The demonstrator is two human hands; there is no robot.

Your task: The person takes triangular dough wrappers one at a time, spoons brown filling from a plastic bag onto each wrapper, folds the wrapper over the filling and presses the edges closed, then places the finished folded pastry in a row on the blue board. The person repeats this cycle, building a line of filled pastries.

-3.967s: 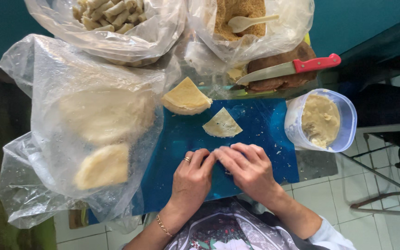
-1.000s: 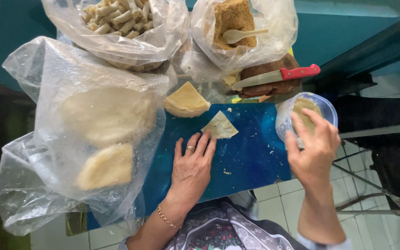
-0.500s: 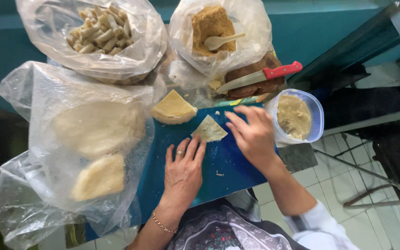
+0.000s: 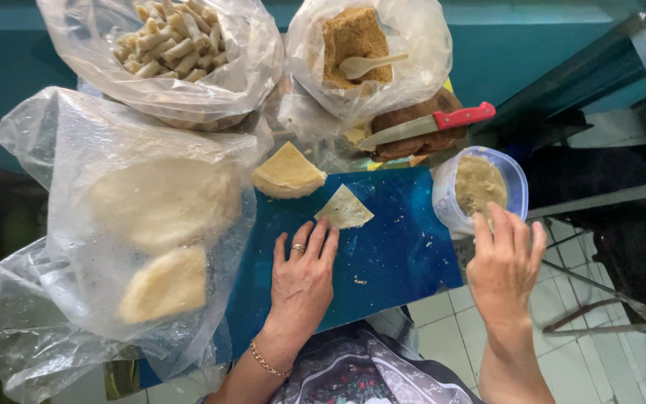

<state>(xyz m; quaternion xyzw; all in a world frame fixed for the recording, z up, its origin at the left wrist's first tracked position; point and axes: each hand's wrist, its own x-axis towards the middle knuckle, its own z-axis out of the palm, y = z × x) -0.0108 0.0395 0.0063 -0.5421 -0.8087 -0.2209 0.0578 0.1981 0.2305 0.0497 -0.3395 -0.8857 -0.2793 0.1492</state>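
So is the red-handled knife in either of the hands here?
No, the knife lies on the brown block behind the blue board, while the left hand rests flat on the board and the right hand reaches the tub.

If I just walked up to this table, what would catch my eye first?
Probably the bright blue board in the middle, where the left hand lies flat just below a small triangular wrapper. At its right edge the right hand reaches to a clear tub of beige paste. Behind, a red-handled knife rests near big plastic bags, one full of pale rolled sticks.
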